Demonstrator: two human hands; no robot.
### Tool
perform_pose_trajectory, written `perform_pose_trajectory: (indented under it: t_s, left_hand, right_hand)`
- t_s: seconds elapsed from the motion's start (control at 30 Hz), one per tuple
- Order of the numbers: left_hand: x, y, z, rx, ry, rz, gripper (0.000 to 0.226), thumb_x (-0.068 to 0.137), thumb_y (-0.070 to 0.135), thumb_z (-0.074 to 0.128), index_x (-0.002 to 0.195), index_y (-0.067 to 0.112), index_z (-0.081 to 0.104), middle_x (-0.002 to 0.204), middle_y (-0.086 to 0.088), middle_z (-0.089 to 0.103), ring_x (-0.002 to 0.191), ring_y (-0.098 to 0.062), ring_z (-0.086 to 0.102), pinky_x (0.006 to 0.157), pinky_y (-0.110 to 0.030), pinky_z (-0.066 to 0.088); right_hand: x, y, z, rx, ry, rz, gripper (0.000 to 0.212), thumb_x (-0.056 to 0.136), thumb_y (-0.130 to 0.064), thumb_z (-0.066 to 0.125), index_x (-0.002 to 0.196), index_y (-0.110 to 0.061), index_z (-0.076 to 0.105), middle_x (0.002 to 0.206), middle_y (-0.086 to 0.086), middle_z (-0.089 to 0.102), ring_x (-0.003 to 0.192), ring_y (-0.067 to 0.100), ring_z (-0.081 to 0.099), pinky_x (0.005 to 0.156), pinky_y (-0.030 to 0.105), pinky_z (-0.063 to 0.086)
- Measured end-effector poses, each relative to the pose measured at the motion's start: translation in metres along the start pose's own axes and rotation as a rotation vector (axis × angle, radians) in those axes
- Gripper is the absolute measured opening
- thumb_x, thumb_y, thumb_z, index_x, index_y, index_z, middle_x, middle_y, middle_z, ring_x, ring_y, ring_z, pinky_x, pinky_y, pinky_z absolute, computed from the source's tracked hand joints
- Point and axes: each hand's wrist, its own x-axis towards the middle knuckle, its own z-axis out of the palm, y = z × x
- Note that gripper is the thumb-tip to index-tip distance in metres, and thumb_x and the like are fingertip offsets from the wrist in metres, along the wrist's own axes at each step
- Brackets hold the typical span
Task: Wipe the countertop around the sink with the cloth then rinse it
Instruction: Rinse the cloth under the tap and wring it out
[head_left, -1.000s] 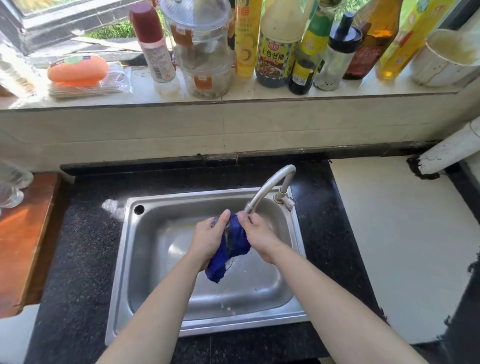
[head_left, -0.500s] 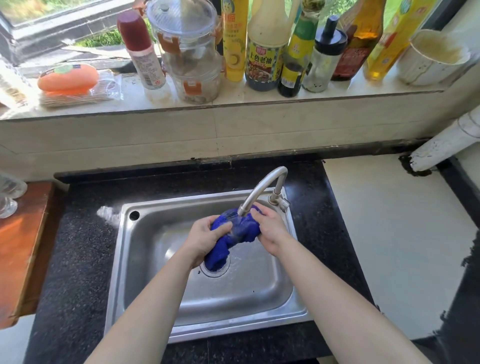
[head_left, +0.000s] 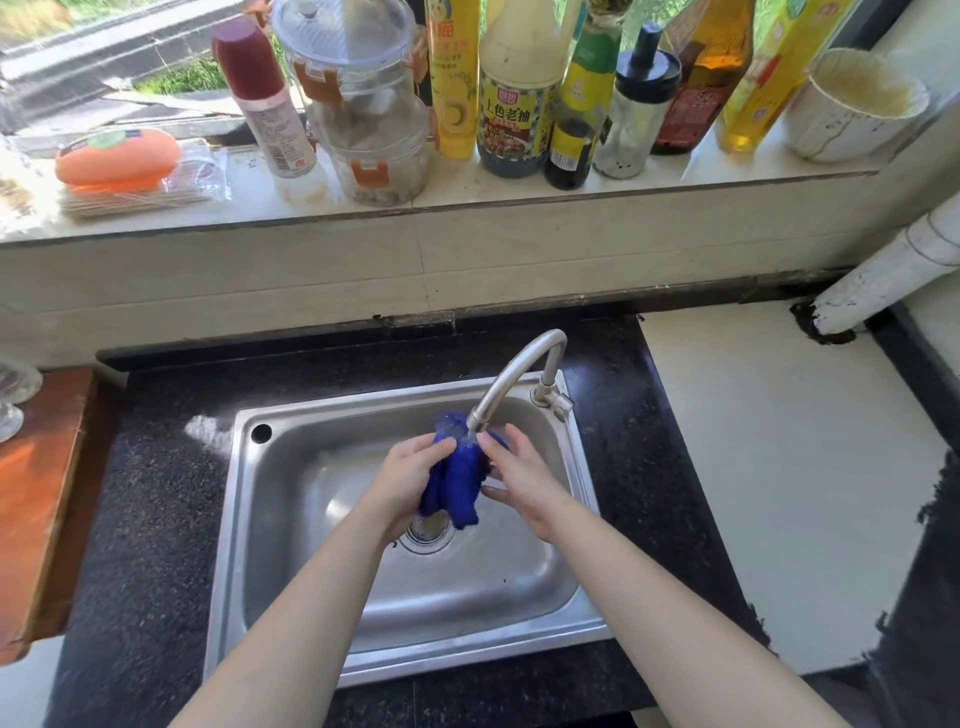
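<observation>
Item: blue cloth (head_left: 460, 483), bunched, over sink (head_left: 228, 519), directly under tap (head_left: 511, 374) spout.
Left hand (head_left: 405, 480), right hand (head_left: 519, 480): close together, both clamped on cloth, one each side.
Handling, judged: soft, limp, water-heavy, unbreakable.
Best hold: squeeze bunched middle.

The dark sauce bottle (head_left: 511, 104) has a label reading "上色老抽".

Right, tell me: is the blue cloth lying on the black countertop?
No, the left hand and right hand hold the blue cloth over the steel sink, under the metal faucet.
</observation>
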Motion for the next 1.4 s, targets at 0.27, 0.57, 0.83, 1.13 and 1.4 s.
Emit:
perform_pose_trajectory:
  t_s: [0.27, 0.57, 0.83, 1.13, 1.4]
  left_hand:
    - [0.000, -0.004, -0.012, 0.394, -0.067, 0.090, 0.045, 0.080, -0.015, 0.054, 0.110, 0.013, 0.071, 0.105, -0.021, 0.072, 0.085, -0.024, 0.064, 0.081, -0.038, 0.053]
    - [0.001, -0.004, -0.014, 0.487, 0.097, 0.164, 0.028, 0.082, -0.005, 0.071, 0.102, 0.014, 0.076, 0.091, -0.004, 0.077, 0.079, -0.013, 0.068, 0.080, -0.031, 0.057]
    - [-0.004, 0.001, -0.019, 0.445, 0.027, 0.183, 0.039, 0.091, -0.006, 0.058, 0.119, 0.019, 0.067, 0.107, -0.004, 0.073, 0.089, -0.012, 0.065, 0.078, -0.020, 0.052]
    - [-0.016, 0.000, -0.021, 0.405, -0.122, 0.062, 0.024, 0.090, -0.005, 0.064, 0.110, 0.006, 0.056, 0.087, -0.022, 0.072, 0.071, -0.025, 0.061, 0.060, -0.027, 0.048]
    - [-0.017, -0.012, -0.025, 0.336, 0.224, 0.048, 0.031, 0.073, 0.012, 0.087, 0.096, 0.009, 0.066, 0.083, -0.010, 0.077, 0.072, -0.025, 0.072, 0.059, -0.033, 0.055]
  right_hand:
    - [0.002, 0.004, 0.012, -0.178, -0.039, -0.133, 0.016, 0.100, -0.041, 0.058, 0.103, -0.035, 0.072, 0.104, -0.003, 0.076, 0.099, 0.014, 0.069, 0.097, 0.052, 0.055]
    - [0.002, -0.004, 0.012, -0.490, 0.338, -0.114, 0.062, 0.100, -0.059, 0.035, 0.078, -0.011, 0.067, 0.074, 0.004, 0.067, 0.076, 0.023, 0.062, 0.080, 0.042, 0.051]
    - [-0.004, -0.005, 0.003, 0.015, 0.048, 0.002, 0.027, 0.109, -0.017, 0.037, 0.132, -0.025, 0.049, 0.122, 0.007, 0.066, 0.104, 0.020, 0.066, 0.090, 0.037, 0.058]
    - [-0.002, -0.009, 0.036, -0.216, -0.021, -0.094, 0.027, 0.101, -0.053, 0.047, 0.100, -0.028, 0.058, 0.073, 0.001, 0.060, 0.056, 0.020, 0.056, 0.049, 0.030, 0.045]
    - [0.010, -0.003, 0.030, -0.304, 0.352, -0.139, 0.045, 0.105, -0.047, 0.035, 0.073, -0.024, 0.057, 0.082, 0.000, 0.064, 0.075, 0.017, 0.054, 0.079, 0.036, 0.044]
